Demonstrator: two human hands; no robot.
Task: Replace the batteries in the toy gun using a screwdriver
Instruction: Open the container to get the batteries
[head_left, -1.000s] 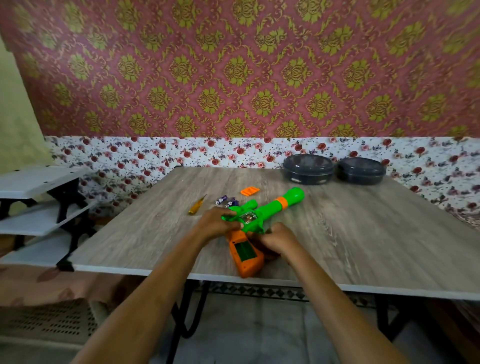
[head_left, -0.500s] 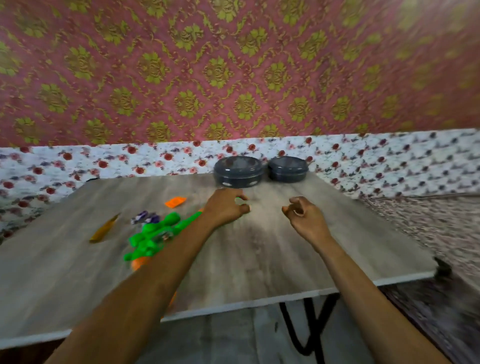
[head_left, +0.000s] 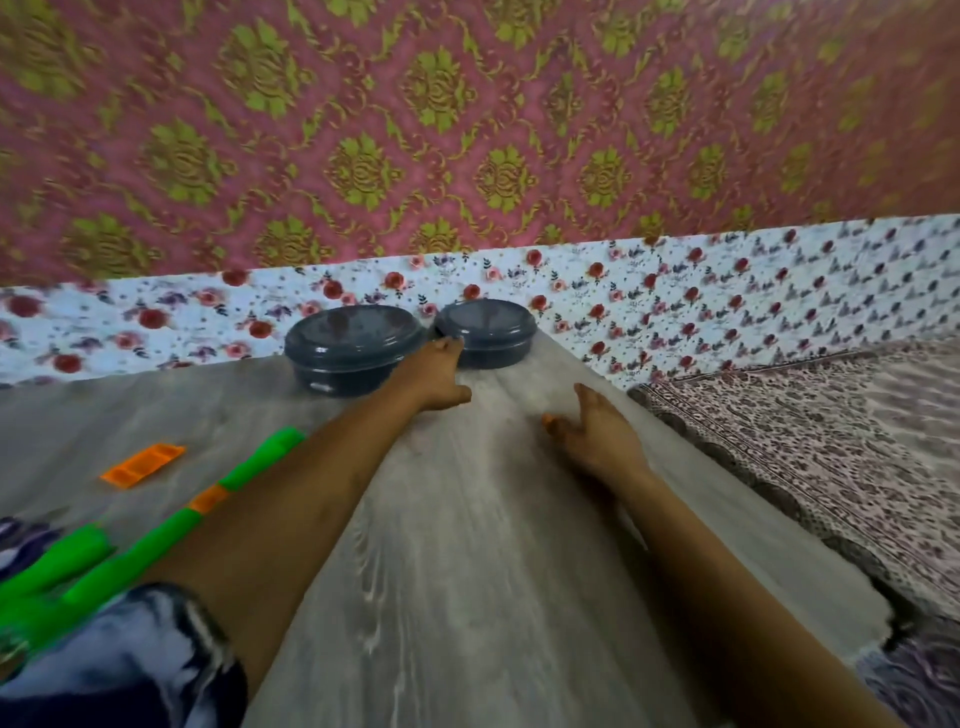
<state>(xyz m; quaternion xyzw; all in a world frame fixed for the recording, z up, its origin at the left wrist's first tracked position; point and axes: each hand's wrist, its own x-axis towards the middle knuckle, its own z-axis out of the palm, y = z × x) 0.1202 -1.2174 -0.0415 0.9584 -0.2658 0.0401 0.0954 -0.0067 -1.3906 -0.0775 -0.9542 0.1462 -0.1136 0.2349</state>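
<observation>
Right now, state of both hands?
Left hand: open, reaching to a dark tub.
Right hand: open, nothing clearly held.

This is looking like a room in a home. Ornate pink-and-gold damask wallpaper (head_left: 467, 130) is covering the wall from 10 to 2 o'clock. A rose-print band (head_left: 727, 291) is running beneath it. Two dark lidded bowls (head_left: 358, 348) are sitting at 12 o'clock on a wood-grain table (head_left: 493, 571). A patterned cloth (head_left: 805, 441) is lying at 3 o'clock.
</observation>
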